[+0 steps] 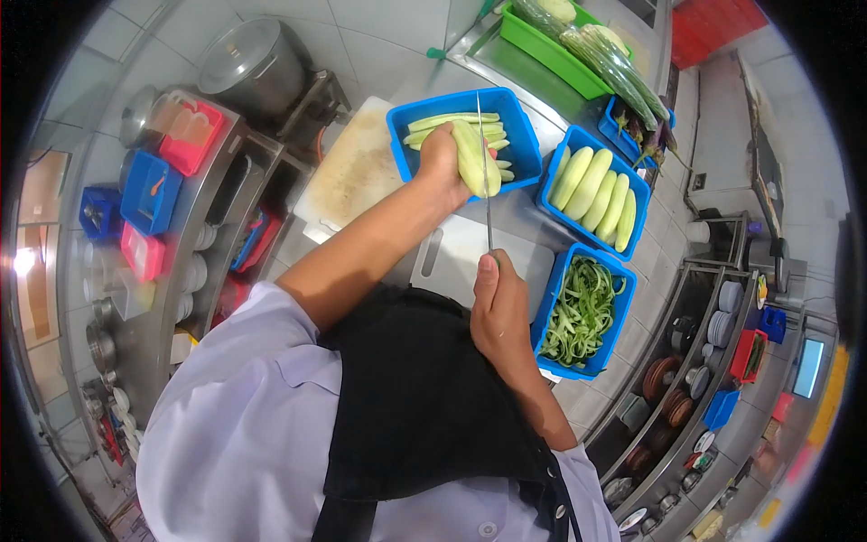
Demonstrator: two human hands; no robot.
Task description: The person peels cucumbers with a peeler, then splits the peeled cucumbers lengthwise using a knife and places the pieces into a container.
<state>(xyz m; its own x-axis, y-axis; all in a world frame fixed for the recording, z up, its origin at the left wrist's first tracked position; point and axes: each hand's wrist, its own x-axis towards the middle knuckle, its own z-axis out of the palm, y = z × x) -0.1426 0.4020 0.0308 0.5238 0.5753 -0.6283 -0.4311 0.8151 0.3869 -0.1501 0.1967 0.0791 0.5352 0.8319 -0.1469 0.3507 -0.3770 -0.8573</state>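
Observation:
My left hand (442,170) is wrapped around a peeled, pale green cucumber (470,155), holding it above a blue bin (517,116). Long pale cucumber pieces (432,122) lie inside that bin. In my right hand (502,309) is a knife (489,215), gripped by its handle with the blade pointing away from me. The blade crosses over the held cucumber; how deep it sits in it, I cannot tell. Several whole peeled cucumbers (593,190) fill a second blue bin (551,210) to the right. Nearer to me, green peelings (578,312) heap up in a third blue bin (618,332).
A white cutting board (522,264) lies under my hands, and a stained board (348,172) is at left. Beyond the bins stands a green crate (533,41) with wrapped vegetables (610,68). A large pot (253,63) is at back left; shelves (686,352) line the right.

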